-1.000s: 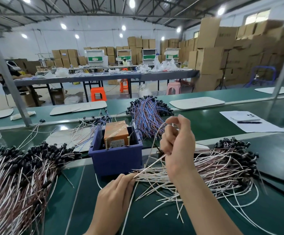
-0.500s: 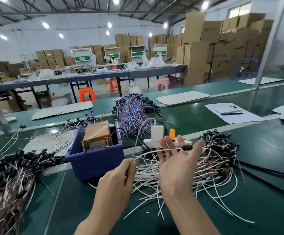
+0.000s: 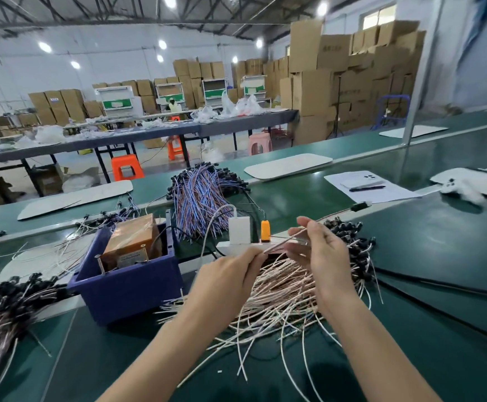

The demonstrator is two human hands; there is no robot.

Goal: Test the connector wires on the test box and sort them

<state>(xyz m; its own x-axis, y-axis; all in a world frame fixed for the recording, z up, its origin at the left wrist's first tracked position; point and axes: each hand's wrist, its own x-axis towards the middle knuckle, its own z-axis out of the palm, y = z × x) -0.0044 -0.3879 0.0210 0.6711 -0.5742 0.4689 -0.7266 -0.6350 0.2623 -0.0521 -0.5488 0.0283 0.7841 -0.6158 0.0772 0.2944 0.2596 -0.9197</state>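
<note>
Closing the right hand [image 3: 320, 262] from a spread palm into a pinch on one connector wire [image 3: 280, 244], pinching its near end between pressed-together fingertips of the left hand [image 3: 227, 282], holding it taut just above the loose pile [image 3: 280, 297], black connector [image 3: 359, 206] trailing out to the right. Probably best now: keeping that end poking clear of the left fingertips, swinging it left to the test box [image 3: 133, 242] in the blue bin [image 3: 126, 288], not snagging neighbouring strands.
</note>
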